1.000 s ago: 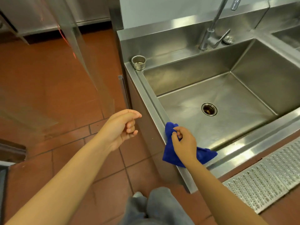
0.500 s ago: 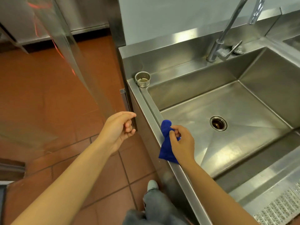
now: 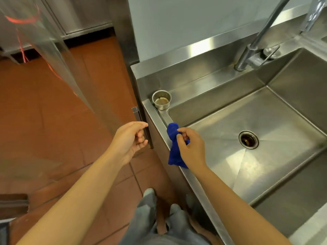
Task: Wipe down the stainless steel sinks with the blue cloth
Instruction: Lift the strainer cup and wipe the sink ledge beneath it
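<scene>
Blue cloth (image 3: 174,151), judged soft and limp, is bunched on the left rim of the sink (image 3: 265,121), pinched near its top by the right hand (image 3: 192,149) with curled fingers (image 3: 184,130); a fuller handful is advised. Beside the sink, the left hand (image 3: 130,138) is held loosely curled, empty.

Red-brown floor tiles (image 3: 102,68) fill the left half. A pale grey wall (image 3: 194,23) rises at top centre. A clear plastic curtain strip (image 3: 40,41) hangs at upper left, catching red reflections.

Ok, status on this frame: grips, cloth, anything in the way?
Bunched cloth pinched in right grip at the sink rim. Idle left grip holds nothing. Strainer cup sits on rim corner ahead.
</scene>
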A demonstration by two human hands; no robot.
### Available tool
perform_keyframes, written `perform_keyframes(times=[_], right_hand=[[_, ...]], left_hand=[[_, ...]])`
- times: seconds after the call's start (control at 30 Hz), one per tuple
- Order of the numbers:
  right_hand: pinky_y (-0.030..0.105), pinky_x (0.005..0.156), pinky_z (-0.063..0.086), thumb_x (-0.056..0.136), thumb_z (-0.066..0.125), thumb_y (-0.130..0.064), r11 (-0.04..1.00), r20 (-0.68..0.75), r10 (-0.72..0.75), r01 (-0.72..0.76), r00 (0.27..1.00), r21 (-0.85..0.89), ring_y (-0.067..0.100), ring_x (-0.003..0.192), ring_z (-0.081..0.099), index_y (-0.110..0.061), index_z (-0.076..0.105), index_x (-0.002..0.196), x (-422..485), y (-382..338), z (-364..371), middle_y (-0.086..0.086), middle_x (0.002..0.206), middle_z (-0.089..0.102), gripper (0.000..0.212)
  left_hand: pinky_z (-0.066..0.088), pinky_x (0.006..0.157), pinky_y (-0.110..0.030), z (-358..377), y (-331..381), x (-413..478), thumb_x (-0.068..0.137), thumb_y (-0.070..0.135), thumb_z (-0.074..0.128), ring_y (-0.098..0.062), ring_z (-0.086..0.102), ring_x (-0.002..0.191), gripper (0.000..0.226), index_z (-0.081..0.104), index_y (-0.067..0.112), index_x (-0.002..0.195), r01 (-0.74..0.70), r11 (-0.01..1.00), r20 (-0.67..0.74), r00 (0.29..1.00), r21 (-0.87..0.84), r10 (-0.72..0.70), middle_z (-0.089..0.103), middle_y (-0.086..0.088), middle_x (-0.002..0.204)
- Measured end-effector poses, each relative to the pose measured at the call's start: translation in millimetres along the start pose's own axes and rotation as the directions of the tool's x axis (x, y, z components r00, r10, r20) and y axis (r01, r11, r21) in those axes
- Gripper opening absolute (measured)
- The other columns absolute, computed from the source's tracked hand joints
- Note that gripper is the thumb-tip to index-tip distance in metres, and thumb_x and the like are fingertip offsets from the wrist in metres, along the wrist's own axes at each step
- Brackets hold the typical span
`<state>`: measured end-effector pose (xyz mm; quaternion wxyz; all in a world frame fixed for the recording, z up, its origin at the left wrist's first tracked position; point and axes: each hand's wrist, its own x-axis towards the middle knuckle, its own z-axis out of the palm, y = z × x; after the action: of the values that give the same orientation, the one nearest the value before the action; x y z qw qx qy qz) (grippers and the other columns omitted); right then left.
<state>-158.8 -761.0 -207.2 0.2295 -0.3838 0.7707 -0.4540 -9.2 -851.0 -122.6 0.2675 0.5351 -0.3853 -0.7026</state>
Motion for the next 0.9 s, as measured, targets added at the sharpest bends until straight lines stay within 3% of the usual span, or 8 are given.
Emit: perform_keyframes(times=[0.2, 0.33, 0.4, 0.53, 0.63, 0.7, 0.8, 0.9], right_hand=[[0.003, 0.072, 0.037, 0.095, 0.055, -0.015, 1.000, -0.034, -0.006, 0.005, 0.999, -0.029, -0.003, 0.079, 0.054, -0.029, 0.060, 0.101, 30, -23, 32, -0.010, 0.089, 0.058, 0.016], [0.033, 0.093, 0.044, 0.093, 0.057, -0.022, 0.952, 0.167, 0.009, 0.042, 0.986, -0.302, 0.010, 0.099, 0.055, -0.031, 0.063, 0.115, 34, 0, 48, -0.009, 0.104, 0.062, 0.025], [0.042, 0.102, 0.038, 0.090, 0.059, -0.029, 0.906, 0.262, 0.041, 0.075, 0.964, -0.417, 0.014, 0.113, 0.049, -0.036, 0.056, 0.126, 28, 12, 52, -0.010, 0.118, 0.056, 0.037], [0.034, 0.108, 0.022, 0.082, 0.058, -0.053, 0.892, 0.222, -0.036, 0.131, 0.974, -0.433, 0.013, 0.129, 0.035, -0.037, 0.044, 0.139, 24, 16, 43, -0.012, 0.136, 0.046, 0.061], [0.042, 0.114, 0.016, 0.075, 0.046, -0.068, 0.865, 0.260, -0.062, 0.182, 0.964, -0.468, 0.016, 0.139, 0.028, -0.038, 0.037, 0.143, 27, 20, 33, -0.013, 0.145, 0.042, 0.075], [0.049, 0.116, 0.005, 0.071, 0.039, -0.074, 0.820, 0.344, -0.024, 0.215, 0.939, -0.530, 0.020, 0.146, 0.012, -0.038, 0.025, 0.149, 27, 25, 32, -0.012, 0.156, 0.027, 0.086], [0.050, 0.114, -0.001, 0.073, 0.049, -0.073, 0.757, 0.392, -0.029, 0.276, 0.920, -0.592, 0.028, 0.147, -0.005, -0.035, 0.012, 0.152, 29, 40, 40, -0.006, 0.160, 0.004, 0.096], [0.050, 0.108, 0.020, 0.067, 0.066, -0.066, 0.679, 0.384, -0.092, 0.340, 0.919, -0.650, 0.036, 0.141, 0.028, -0.025, 0.034, 0.147, 34, 40, 44, 0.004, 0.152, 0.037, 0.096]], left_hand=[[0.048, 0.054, -0.023, -18, 35, 44, 0.093, 0.009, 0.056, -0.008, 0.039, 0.046, 0.007, 0.062, 0.009, 0.089, -0.034, 0.999, 0.050, 0.998, 0.035, 0.033, 0.041, 0.005, 0.050], [0.048, 0.051, -0.022, -19, 39, 71, 0.092, 0.011, 0.058, -0.007, 0.039, 0.043, 0.002, 0.059, 0.009, 0.090, 0.033, 0.997, 0.070, 0.997, 0.069, -0.038, 0.042, 0.006, 0.049], [0.048, 0.051, -0.022, -17, 37, 82, 0.091, 0.011, 0.059, -0.007, 0.039, 0.043, 0.003, 0.059, 0.010, 0.089, 0.062, 0.995, 0.074, 0.995, 0.081, -0.068, 0.042, 0.005, 0.049], [0.047, 0.053, -0.024, -12, 37, 99, 0.091, 0.011, 0.059, -0.007, 0.040, 0.042, 0.005, 0.059, 0.011, 0.086, 0.087, 0.993, 0.089, 0.992, 0.076, -0.094, 0.043, 0.006, 0.048], [0.047, 0.055, -0.026, -6, 34, 112, 0.092, 0.011, 0.060, -0.007, 0.041, 0.043, 0.012, 0.058, 0.013, 0.080, 0.102, 0.991, 0.020, 0.994, 0.082, -0.104, 0.044, 0.005, 0.049], [0.048, 0.056, -0.026, 2, 31, 122, 0.093, 0.011, 0.059, -0.008, 0.042, 0.046, 0.015, 0.056, 0.014, 0.078, 0.119, 0.986, -0.040, 0.993, 0.113, -0.115, 0.047, 0.003, 0.053], [0.048, 0.055, -0.023, 13, 22, 136, 0.093, 0.012, 0.058, -0.009, 0.047, 0.054, 0.007, 0.058, 0.012, 0.086, 0.135, 0.981, -0.107, 0.987, 0.137, -0.120, 0.054, -0.001, 0.067], [0.046, 0.052, -0.021, 22, 17, 149, 0.091, 0.017, 0.063, -0.010, 0.051, 0.058, 0.009, 0.058, 0.011, 0.087, 0.139, 0.973, -0.130, 0.985, 0.187, -0.115, 0.059, -0.003, 0.074]])
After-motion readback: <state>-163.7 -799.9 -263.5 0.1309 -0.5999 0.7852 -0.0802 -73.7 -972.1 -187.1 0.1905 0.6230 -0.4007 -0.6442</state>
